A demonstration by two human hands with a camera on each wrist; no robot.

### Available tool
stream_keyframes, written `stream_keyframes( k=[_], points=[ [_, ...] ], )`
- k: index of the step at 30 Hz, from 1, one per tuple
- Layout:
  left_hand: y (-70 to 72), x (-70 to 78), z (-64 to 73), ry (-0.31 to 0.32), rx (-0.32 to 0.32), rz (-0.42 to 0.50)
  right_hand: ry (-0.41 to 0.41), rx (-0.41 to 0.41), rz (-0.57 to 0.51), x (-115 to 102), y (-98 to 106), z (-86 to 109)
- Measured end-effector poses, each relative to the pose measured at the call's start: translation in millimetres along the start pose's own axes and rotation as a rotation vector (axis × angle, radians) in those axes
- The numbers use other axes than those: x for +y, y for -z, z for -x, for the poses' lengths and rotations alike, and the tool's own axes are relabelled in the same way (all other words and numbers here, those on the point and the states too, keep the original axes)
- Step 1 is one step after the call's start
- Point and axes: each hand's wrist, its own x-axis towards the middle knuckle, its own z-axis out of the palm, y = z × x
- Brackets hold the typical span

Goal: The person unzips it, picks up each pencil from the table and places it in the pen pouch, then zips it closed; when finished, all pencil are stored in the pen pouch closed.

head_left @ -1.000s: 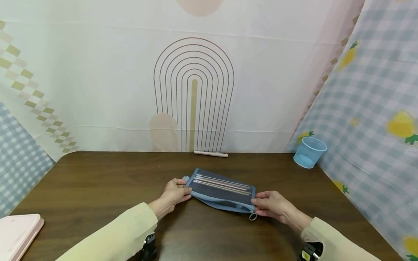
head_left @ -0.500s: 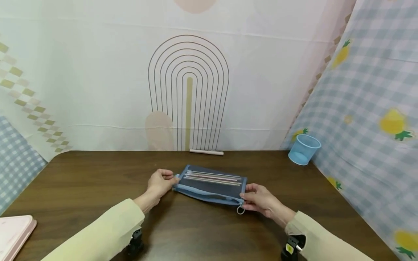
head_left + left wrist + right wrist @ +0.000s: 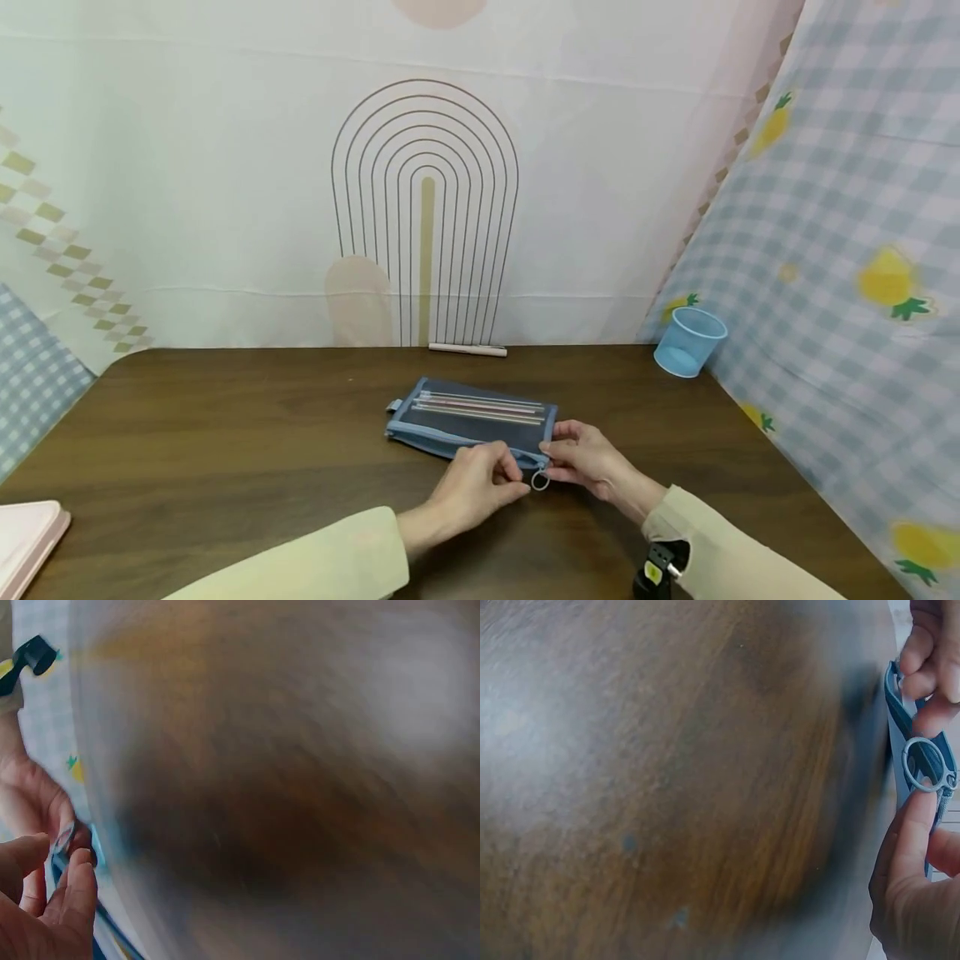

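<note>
A blue zip pencil pouch (image 3: 465, 427) lies at the middle of the table, its front edge toward me. Several slim sticks (image 3: 480, 408) show along its dark panel. My right hand (image 3: 596, 467) pinches the pouch's right end, thumb on top, beside the zipper. From that corner hangs a zipper pull ring (image 3: 906, 763). My left hand (image 3: 476, 487) is in front of the pouch, thumb and fingertips close to the ring, a gap between them. In the left wrist view the left fingers (image 3: 79, 892) and thumb stand apart around the ring.
A light blue cup (image 3: 690, 342) stands at the table's back right corner. Along the back edge lies a white pen-like stick (image 3: 467, 350). A pink flat case (image 3: 30, 542) sits at the left edge. Patterned cloths hang behind and on both sides of the brown table (image 3: 262, 417).
My left hand has let go of the pouch's left end and moved right to the zipper ring. The right hand keeps its grip on the right end. The pouch lies flatter.
</note>
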Motion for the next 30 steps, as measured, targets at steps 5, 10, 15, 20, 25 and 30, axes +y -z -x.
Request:
stream_keyframes(
  k=[5, 10, 15, 20, 25, 30],
  points=[
    [-12.7, 4.2, -1.1, 0.018, -0.026, -0.021, -0.006, 0.016, -0.001, 0.2, -4.1, -0.3],
    [-17.3, 5.0, -1.4, 0.013, -0.028, 0.041, -0.007, 0.014, -0.005, 2.1, -5.5, -0.8],
    [-15.0, 3.2, -1.1, -0.002, -0.033, 0.079, 0.004, 0.02, -0.009, 2.6, -7.9, -1.8],
    [-12.4, 1.9, -2.2, 0.047, -0.021, 0.071, 0.013, 0.035, -0.011, 3.8, -10.9, -2.7],
    [-11.8, 2.6, -2.3, 0.086, -0.023, 0.086, 0.013, 0.053, -0.009, 6.3, -9.0, -3.8],
    [-7.9, -0.8, -3.2, 0.129, -0.021, 0.16, 0.018, 0.042, -0.009, 6.8, -7.4, -4.9]
  ],
)
